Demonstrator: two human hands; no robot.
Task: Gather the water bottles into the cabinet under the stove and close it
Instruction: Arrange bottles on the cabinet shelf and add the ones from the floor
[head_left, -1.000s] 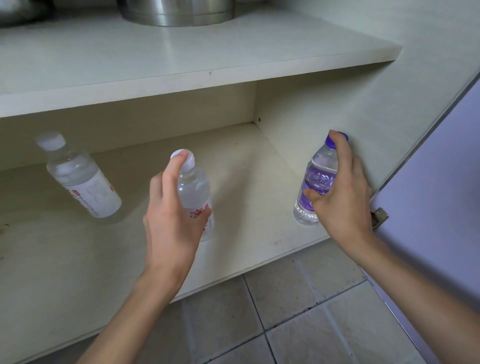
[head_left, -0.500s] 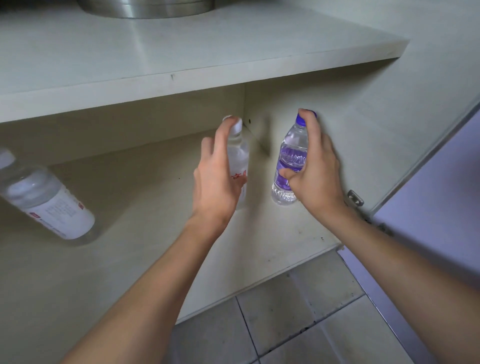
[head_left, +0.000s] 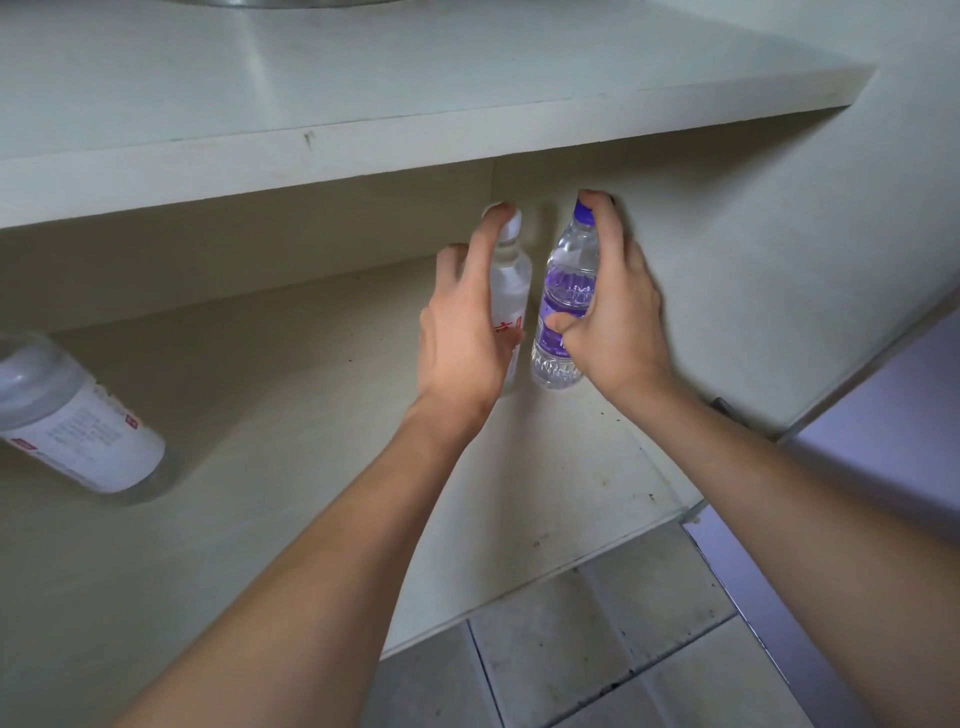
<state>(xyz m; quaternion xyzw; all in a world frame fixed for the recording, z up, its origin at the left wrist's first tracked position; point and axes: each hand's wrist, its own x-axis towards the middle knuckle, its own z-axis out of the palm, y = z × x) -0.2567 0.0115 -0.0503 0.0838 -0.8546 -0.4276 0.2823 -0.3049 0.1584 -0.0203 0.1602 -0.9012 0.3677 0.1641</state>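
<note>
The left hand is wrapped round the white-cap bottle, forefinger up by the cap. The right hand is wrapped round the purple bottle, thumb across the label, forefinger over the cap. The two bottles stand upright between the hands, just beside each other, deep in the cabinet. Whether their bases rest on its floor I cannot tell.

Both look like small, clear, thin-walled plastic bottles that are full or nearly so. I judge them light enough for one hand, a little springy under a squeeze, smooth on the label and not fragile. The ribbed waist or the shoulder below the cap should give the surest hold. Being narrow at the base, they would tip easily if let go crooked.

A third bottle, larger and white-labelled, stands well off to the left of the left hand, inside the cabinet.

Count: three bottles, two held and one free. One door, open, to the right of the right hand.
</note>
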